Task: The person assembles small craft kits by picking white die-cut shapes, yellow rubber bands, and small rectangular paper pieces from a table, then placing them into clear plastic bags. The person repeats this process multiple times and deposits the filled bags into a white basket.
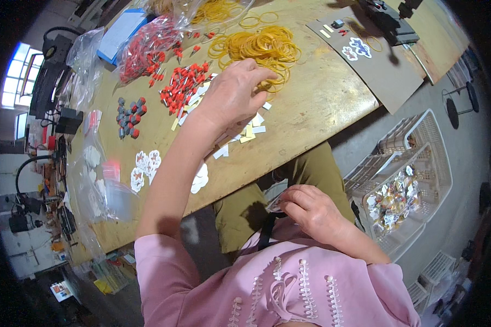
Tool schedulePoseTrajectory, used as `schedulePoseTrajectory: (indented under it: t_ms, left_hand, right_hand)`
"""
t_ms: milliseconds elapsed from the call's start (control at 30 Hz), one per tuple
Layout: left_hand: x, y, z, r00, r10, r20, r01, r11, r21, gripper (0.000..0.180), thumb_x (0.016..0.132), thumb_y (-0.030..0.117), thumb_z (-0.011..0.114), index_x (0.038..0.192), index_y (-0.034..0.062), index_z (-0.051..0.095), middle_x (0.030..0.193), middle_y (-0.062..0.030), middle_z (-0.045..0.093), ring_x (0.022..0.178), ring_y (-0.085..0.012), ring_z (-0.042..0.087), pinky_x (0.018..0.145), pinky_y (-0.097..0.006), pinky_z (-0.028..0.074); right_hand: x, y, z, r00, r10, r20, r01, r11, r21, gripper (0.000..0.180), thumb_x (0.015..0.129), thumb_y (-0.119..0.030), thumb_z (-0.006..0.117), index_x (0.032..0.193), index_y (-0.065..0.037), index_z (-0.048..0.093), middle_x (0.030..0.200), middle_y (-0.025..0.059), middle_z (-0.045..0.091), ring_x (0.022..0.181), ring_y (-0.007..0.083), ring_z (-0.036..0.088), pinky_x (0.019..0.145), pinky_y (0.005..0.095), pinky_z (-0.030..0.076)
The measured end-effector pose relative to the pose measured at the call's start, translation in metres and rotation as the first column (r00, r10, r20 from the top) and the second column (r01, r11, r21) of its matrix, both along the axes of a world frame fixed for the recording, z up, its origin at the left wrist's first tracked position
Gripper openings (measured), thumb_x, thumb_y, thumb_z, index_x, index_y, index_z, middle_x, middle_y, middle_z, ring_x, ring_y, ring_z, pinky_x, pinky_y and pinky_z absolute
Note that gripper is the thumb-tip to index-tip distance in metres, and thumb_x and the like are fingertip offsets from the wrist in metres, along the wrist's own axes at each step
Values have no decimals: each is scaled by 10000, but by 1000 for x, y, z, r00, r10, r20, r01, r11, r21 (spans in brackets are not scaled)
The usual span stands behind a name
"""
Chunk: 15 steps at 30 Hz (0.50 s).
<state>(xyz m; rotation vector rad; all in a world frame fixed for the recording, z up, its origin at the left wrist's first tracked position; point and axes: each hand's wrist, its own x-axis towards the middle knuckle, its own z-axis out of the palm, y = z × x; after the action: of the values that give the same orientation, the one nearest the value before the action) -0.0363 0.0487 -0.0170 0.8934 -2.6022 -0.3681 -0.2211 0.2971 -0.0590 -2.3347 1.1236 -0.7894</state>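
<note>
My left hand [235,90] reaches over the table at the near edge of a heap of yellow rubber bands [259,46]. Its index finger and thumb are apart, with the index fingertip at the outer bands. Beneath that hand and wrist lie small white and pale yellow strips [249,132], partly hidden. Down at my lap, my right hand [315,213] has its fingers curled together. A see-through edge, seemingly of a small clear plastic bag [274,204], shows at its fingertips; the rest is covered by the hand.
Red-capped metal-tipped pieces [183,90], grey and red knobs [130,117] and printed stickers [145,168] lie on the table [305,109]. A grey board [360,76] holds samples near a black device [390,24]. Plastic baskets [436,147] with filled bags stand right.
</note>
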Motion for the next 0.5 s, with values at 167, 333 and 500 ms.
schedulePoseTrajectory:
  t_ms: [167, 333, 500]
  left_hand:
    - [-17, -25, 2, 975, -18, 222, 25, 999, -27, 161, 824, 141, 723, 946, 37, 705, 967, -157, 674, 957, -361, 669, 851, -467, 557]
    - [-27, -45, 4, 952, -106, 287, 69, 988, 137, 132, 809, 128, 713, 858, 11, 678, 874, -146, 679, 810, -311, 669, 745, -426, 550]
    - [-11, -58, 14, 994, 103, 36, -105, 810, 577, 127, 881, 131, 705, 949, 24, 690, 889, -30, 692, 734, -117, 607, 665, -306, 507]
  right_hand:
    - [-9, 0, -7, 999, -20, 28, 20, 1000, 14, 238, 824, -122, 670, 1029, -2, 659, 1151, 139, 661, 1154, 326, 642, 1006, 431, 546]
    - [-12, -1, -11, 1000, -1, 26, 0, 1000, 20, 253, 826, -119, 667, 1047, 3, 657, 1175, 147, 658, 1160, 326, 639, 1025, 429, 540]
    - [-11, -1, -15, 999, -1, 41, 1, 1000, 17, 249, 820, -124, 669, 1034, 2, 654, 1173, 145, 654, 1144, 325, 633, 1034, 433, 529]
